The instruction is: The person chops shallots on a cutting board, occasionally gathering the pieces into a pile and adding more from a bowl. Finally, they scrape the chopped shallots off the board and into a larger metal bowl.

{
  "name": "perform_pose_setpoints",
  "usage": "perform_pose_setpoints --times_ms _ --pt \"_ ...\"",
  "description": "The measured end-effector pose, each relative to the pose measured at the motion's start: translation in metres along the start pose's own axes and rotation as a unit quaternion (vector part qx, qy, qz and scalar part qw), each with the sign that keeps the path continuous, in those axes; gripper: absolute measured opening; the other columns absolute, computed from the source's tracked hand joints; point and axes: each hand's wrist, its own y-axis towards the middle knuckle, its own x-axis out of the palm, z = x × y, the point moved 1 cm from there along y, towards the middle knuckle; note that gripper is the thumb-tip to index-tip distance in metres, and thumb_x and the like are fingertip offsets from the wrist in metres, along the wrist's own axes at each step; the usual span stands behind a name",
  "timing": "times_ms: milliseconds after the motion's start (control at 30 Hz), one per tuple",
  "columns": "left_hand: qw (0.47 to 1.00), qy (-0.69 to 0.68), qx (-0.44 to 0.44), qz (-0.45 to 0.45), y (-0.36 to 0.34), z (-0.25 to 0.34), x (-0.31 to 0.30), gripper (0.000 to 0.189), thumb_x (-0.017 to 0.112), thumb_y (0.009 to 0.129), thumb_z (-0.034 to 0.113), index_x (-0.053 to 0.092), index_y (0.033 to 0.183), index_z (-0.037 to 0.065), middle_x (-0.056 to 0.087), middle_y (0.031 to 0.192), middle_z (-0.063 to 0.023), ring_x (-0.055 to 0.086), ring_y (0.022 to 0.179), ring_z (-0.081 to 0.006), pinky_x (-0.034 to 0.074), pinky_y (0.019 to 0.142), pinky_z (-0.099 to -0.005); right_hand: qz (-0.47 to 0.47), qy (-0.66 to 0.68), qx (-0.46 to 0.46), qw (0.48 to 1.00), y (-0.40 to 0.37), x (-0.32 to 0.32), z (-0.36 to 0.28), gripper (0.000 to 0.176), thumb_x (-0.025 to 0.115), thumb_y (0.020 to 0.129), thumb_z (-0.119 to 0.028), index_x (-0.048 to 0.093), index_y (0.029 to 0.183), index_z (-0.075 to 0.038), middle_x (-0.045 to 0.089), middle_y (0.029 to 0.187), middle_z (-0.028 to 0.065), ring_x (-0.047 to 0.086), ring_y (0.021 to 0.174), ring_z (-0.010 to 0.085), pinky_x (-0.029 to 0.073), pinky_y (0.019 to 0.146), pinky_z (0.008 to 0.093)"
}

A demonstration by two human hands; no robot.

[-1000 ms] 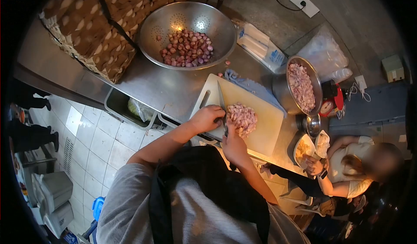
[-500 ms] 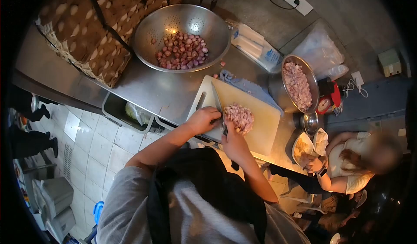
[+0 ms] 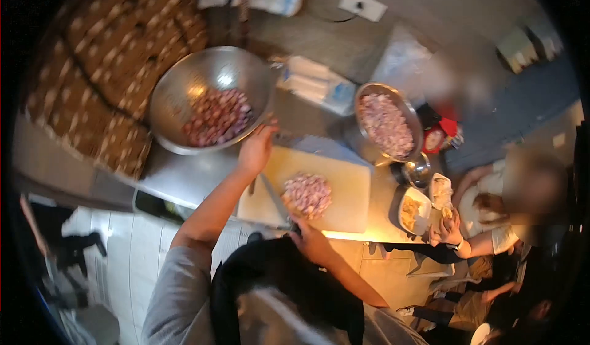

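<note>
My left hand [image 3: 257, 149] is beside the right rim of a perforated metal bowl [image 3: 169, 137] that holds whole peeled shallots [image 3: 218, 117]. Its fingertips are blurred, and whether they hold anything is unclear. At the near edge of a pale cutting board [image 3: 347, 191], my right hand [image 3: 308, 242] is closed around the handle of a knife [image 3: 275, 199]. The blade lies low over the board and points up and left. Just right of the blade is a pile of chopped shallots [image 3: 309, 196].
A metal bowl of chopped shallots [image 3: 386, 127] stands behind the board's right end, near a blue cloth [image 3: 326, 148] and a plastic packet [image 3: 316, 84]. Two white containers [image 3: 407, 213] are at the right, by another person's hand [image 3: 447, 229]. A patterned brown bag [image 3: 117, 68] is at left.
My left hand has left the board and moved up to the bowl's rim. My right hand has drawn back toward the near edge with the knife. The whole view has shifted.
</note>
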Motion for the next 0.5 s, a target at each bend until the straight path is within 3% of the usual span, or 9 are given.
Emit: perform_pose_setpoints --times_ms 100,133,167,200,233,300,400,500 --pt "0.987 0.102 -0.011 -0.125 0.045 -0.051 0.045 0.039 0.048 0.088 0.003 0.055 0.126 0.007 0.053 0.130 -0.0169 0.051 0.121 -0.0334 0.044 0.097 -0.0418 0.022 -0.004 0.027 0.999 -0.004 -0.011 0.005 0.052 0.057 0.090 -0.016 0.038 0.139 -0.010 0.061 0.108 0.0269 0.061 0.097 0.0434 0.050 0.083 0.0452" --pt "0.984 0.099 -0.051 -0.142 0.058 -0.069 0.065 0.039 0.045 0.089 0.005 0.055 0.126 0.006 0.049 0.136 -0.0158 0.047 0.126 -0.0313 0.041 0.101 -0.0405 0.015 -0.010 0.045 0.999 -0.006 -0.016 0.006 0.053 0.056 0.091 -0.016 0.038 0.139 -0.011 0.061 0.106 0.0270 0.061 0.094 0.0439 0.050 0.081 0.0462" --pt "0.978 -0.082 -0.138 -0.137 0.070 -0.102 0.088 0.033 0.043 0.092 0.009 0.059 0.120 0.006 0.056 0.126 -0.0173 0.053 0.116 -0.0334 0.044 0.097 -0.0411 0.014 -0.005 0.046 0.999 -0.006 -0.015 0.010 0.054 0.056 0.090 -0.015 0.037 0.140 -0.012 0.061 0.105 0.0273 0.061 0.093 0.0442 0.049 0.081 0.0471" --pt "0.950 0.205 -0.049 -0.232 0.077 -0.030 0.049 0.027 0.044 0.090 0.013 0.065 0.105 0.005 0.062 0.112 -0.0181 0.057 0.106 -0.0357 0.046 0.090 -0.0429 0.006 0.002 0.046 0.999 -0.007 -0.012 0.015 0.055 0.055 0.090 -0.014 0.036 0.141 -0.013 0.061 0.104 0.0277 0.061 0.091 0.0445 0.048 0.080 0.0481" --pt "0.957 0.206 -0.005 -0.204 0.082 -0.087 0.079 0.022 0.046 0.086 0.011 0.067 0.090 0.006 0.064 0.099 -0.0175 0.059 0.098 -0.0367 0.046 0.083 -0.0451 0.029 0.004 0.040 0.999 -0.010 -0.014 0.013 0.053 0.054 0.090 -0.016 0.036 0.140 -0.012 0.061 0.103 0.0265 0.061 0.090 0.0438 0.049 0.078 0.0493" --pt "0.981 0.121 -0.061 -0.137 0.081 -0.109 0.094 0.019 0.047 0.083 0.010 0.066 0.083 0.007 0.064 0.096 -0.0147 0.059 0.095 -0.0347 0.046 0.080 -0.0445 0.051 0.013 0.020 0.998 -0.010 -0.006 0.021 0.052 0.053 0.091 -0.018 0.035 0.139 -0.011 0.061 0.103 0.0256 0.061 0.090 0.0437 0.049 0.077 0.0505" --pt "0.966 0.198 -0.022 -0.167 0.076 -0.065 0.072 0.018 0.048 0.083 0.009 0.065 0.082 0.008 0.063 0.093 -0.0126 0.058 0.093 -0.0335 0.047 0.079 -0.0440 0.026 0.023 0.050 0.998 -0.013 -0.012 0.014 0.058 0.055 0.091 -0.018 0.031 0.144 -0.015 0.059 0.107 0.0259 0.060 0.090 0.0445 0.048 0.080 0.0487" --pt "0.978 0.185 0.024 -0.090 0.068 -0.054 0.065 0.011 0.051 0.088 0.008 0.061 0.092 0.004 0.061 0.092 -0.0146 0.058 0.092 -0.0345 0.047 0.077 -0.0448 0.009 0.015 0.056 0.998 -0.010 -0.011 0.020 0.059 0.055 0.092 -0.019 0.029 0.145 -0.016 0.059 0.109 0.0253 0.061 0.089 0.0441 0.049 0.079 0.0485"
